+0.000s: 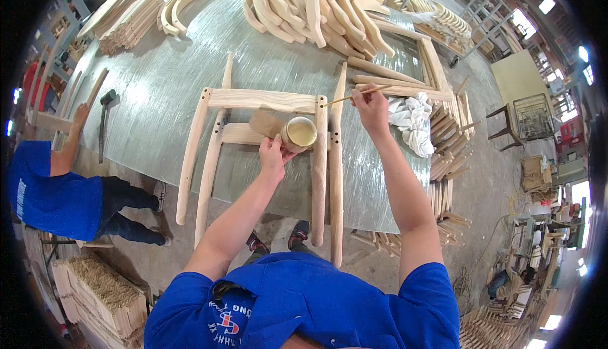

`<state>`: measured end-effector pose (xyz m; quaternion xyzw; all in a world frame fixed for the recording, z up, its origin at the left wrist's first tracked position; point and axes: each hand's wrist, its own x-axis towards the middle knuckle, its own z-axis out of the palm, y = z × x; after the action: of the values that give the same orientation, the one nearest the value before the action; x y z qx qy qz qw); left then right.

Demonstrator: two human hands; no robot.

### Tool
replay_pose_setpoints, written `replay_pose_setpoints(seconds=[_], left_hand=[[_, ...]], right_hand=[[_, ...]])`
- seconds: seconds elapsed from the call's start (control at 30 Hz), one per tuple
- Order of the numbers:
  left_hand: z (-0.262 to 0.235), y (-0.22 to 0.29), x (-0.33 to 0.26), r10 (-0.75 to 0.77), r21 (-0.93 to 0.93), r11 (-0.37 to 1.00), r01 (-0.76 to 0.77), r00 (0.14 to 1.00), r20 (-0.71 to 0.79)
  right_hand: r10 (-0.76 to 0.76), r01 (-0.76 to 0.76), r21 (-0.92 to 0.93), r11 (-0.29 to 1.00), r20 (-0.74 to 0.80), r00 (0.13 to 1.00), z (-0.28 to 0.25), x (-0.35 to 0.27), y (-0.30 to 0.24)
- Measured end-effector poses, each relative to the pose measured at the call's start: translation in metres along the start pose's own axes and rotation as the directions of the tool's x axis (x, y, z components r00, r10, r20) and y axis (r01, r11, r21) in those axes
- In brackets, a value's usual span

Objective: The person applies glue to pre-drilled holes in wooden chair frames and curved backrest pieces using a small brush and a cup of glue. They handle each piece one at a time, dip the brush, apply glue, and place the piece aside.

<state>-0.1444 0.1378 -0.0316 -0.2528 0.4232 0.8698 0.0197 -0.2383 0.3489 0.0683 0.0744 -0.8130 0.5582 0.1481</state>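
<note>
My left hand [275,156] is wrapped round a small round jar [301,132] of pale yellowish liquid, tilted so its open mouth faces me. A thin wooden stick [342,100] is pinched in the fingers of my right hand [370,105]. The stick's far end reaches the dark holes at the right corner of a pale wooden chair frame [263,99]. Under the jar lies a second, similar wooden frame [237,134], with dark holes by its joints. A brown flap of paper or card [262,125] shows beside the jar; whether my left hand holds it I cannot tell.
Both frames rest on a plastic-covered table [158,112], their legs overhanging its near edge. Curved wooden parts [310,1] are heaped at the back. A white rag [415,121] lies right, beside stacked wooden pieces [446,140]. A mallet [106,115] and another person [57,187] are left.
</note>
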Motion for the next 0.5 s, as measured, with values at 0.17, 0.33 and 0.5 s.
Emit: replay_pose_setpoints(seconds=[0.17,0.33,0.5], left_hand=[[-0.016,-0.001,-0.008,0.004,0.038,0.999,-0.002,0.999,-0.044],[-0.029,-0.003,-0.010,0.017,0.032,0.999,-0.016,1.000,-0.021],[-0.031,-0.001,-0.012,0.010,0.019,1.000,-0.010,1.000,-0.010]], right_hand=[[-0.206,0.228,-0.188,0.955,0.130,0.970,0.014,0.012,-0.006],[-0.197,0.242,-0.234,0.942,0.200,0.960,0.022,0.017,-0.007],[-0.219,0.278,-0.269,0.922,0.228,0.949,0.025,0.019,0.002]])
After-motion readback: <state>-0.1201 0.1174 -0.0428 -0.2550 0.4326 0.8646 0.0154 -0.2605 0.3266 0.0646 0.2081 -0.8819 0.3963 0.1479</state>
